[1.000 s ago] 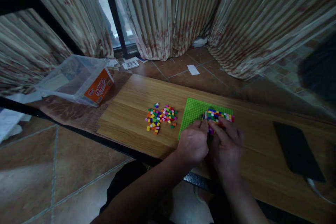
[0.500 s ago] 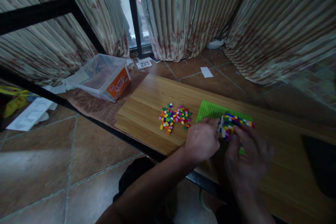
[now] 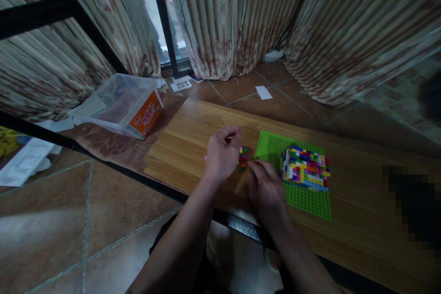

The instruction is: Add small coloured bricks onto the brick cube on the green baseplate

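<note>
My left hand (image 3: 222, 156) is over the pile of small toy bricks (image 3: 242, 158) and covers most of it. Its thumb and fingers curl together in a pinch; whatever they hold, if anything, is too small to make out. My right hand (image 3: 268, 190) lies at the left edge of the green baseplate (image 3: 306, 204), just right of the pile. Its fingers are closed, and I cannot see what is between them. On the baseplate stands a block-shaped build of multicoloured bricks (image 3: 305, 166), apart from both hands.
All this rests on a wooden tabletop (image 3: 179, 147) with a black frame edge (image 3: 237, 224). A clear plastic bin (image 3: 119, 105) with an orange label stands at the far left. Curtains (image 3: 213, 18) hang behind, and a white card (image 3: 263, 92) lies on the tiled floor.
Both hands have left the brick build and moved left, my left hand onto the loose bricks and my right hand to the baseplate's left edge. The build now shows uncovered.
</note>
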`<action>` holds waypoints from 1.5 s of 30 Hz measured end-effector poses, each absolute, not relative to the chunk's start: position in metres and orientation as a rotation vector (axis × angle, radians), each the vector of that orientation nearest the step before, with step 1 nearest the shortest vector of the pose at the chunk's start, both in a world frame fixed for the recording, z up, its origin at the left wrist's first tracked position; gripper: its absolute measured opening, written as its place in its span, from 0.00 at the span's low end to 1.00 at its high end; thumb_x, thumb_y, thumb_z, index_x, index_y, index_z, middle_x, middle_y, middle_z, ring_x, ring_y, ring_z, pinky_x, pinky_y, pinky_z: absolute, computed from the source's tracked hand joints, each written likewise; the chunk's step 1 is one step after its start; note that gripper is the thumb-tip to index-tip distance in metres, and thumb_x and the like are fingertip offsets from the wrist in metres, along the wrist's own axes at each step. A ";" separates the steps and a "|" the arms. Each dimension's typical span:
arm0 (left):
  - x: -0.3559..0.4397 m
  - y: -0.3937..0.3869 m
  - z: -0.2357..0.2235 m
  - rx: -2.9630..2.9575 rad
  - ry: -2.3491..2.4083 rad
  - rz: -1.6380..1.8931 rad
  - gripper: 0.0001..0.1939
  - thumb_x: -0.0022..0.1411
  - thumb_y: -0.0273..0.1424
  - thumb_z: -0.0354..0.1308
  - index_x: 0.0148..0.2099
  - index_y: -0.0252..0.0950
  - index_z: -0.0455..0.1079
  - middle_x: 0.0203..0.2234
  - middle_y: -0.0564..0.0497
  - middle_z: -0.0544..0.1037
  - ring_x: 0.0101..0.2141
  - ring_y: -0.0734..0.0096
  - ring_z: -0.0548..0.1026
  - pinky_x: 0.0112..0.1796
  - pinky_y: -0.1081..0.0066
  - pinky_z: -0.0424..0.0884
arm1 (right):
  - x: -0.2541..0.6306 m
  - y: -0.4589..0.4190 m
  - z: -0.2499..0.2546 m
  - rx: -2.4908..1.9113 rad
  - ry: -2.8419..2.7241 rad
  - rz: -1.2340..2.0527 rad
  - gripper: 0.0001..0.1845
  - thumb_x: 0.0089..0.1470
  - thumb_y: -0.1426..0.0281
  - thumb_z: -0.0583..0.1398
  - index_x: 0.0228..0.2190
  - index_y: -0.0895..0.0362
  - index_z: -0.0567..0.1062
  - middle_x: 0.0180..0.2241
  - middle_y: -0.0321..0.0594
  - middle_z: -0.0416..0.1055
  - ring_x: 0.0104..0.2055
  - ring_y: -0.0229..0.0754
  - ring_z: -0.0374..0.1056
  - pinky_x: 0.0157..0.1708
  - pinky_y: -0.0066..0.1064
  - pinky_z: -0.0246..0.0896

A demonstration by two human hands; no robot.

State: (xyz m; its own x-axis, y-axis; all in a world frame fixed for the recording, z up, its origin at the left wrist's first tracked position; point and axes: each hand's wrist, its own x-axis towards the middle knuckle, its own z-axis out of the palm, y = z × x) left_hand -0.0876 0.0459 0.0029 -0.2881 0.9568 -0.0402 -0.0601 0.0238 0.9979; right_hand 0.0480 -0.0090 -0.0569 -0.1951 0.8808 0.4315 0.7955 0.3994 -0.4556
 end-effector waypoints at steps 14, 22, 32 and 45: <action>-0.092 0.045 0.006 0.983 1.362 1.388 0.12 0.58 0.30 0.62 0.44 0.33 0.78 0.35 0.47 0.82 0.29 0.71 0.78 0.33 0.72 0.75 | 0.038 0.001 -0.052 -1.367 -1.909 0.320 0.11 0.63 0.72 0.55 0.39 0.56 0.78 0.40 0.44 0.77 0.42 0.43 0.74 0.43 0.34 0.70; -0.083 0.043 0.004 0.986 1.353 1.351 0.11 0.57 0.29 0.62 0.43 0.33 0.78 0.32 0.49 0.82 0.29 0.71 0.79 0.31 0.73 0.74 | 0.052 -0.011 -0.025 -1.192 -1.691 0.377 0.07 0.60 0.74 0.60 0.39 0.53 0.77 0.35 0.36 0.80 0.34 0.37 0.76 0.35 0.27 0.72; -0.055 0.036 -0.005 1.265 1.337 1.158 0.12 0.62 0.30 0.58 0.44 0.33 0.78 0.35 0.47 0.83 0.32 0.68 0.78 0.36 0.70 0.74 | 0.109 -0.011 -0.010 -1.320 -1.511 0.168 0.06 0.56 0.73 0.63 0.36 0.53 0.79 0.35 0.36 0.79 0.37 0.38 0.75 0.39 0.30 0.71; -0.033 0.021 -0.002 1.525 1.386 0.891 0.14 0.64 0.29 0.55 0.47 0.34 0.78 0.36 0.47 0.83 0.31 0.68 0.78 0.35 0.69 0.74 | 0.127 -0.008 -0.017 -1.559 -1.672 0.021 0.08 0.59 0.70 0.59 0.36 0.56 0.80 0.34 0.41 0.79 0.33 0.42 0.75 0.37 0.34 0.71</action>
State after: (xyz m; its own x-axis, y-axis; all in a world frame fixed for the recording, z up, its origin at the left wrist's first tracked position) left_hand -0.0334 0.0205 -0.0021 0.1250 0.9912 -0.0440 0.3710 -0.0056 0.9286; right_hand 0.1270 -0.0082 -0.0172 0.1142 0.8325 0.5422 0.8189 0.2301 -0.5258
